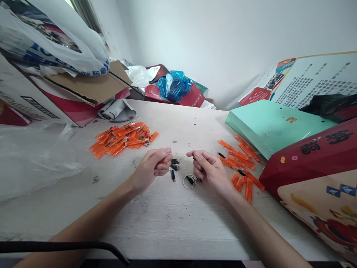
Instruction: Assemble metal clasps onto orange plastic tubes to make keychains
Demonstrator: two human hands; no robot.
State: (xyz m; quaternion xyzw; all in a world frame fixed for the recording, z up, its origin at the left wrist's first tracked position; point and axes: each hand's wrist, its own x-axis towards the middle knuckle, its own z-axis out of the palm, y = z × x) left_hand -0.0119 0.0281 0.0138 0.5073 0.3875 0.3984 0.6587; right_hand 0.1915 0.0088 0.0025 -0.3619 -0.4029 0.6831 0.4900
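My left hand point(154, 165) is curled into a loose fist above the white table point(167, 216), closed round a small orange piece that barely shows at the fingers. My right hand point(208, 169) pinches a tiny dark part between thumb and forefinger. Between the hands lie a few small black parts point(174, 167) and a thin metal ring point(189, 181). A pile of orange lighters point(122, 139) lies to the far left. More orange lighter bodies point(241, 163) are scattered just right of my right hand.
A cardboard box point(69, 93) with a white plastic bag on top stands at the back left. Clear plastic wrap point(33, 156) lies at the left edge. A mint-green box point(273, 124), a dark red bag point(312, 156) and a blue bag point(174, 85) crowd the right and back.
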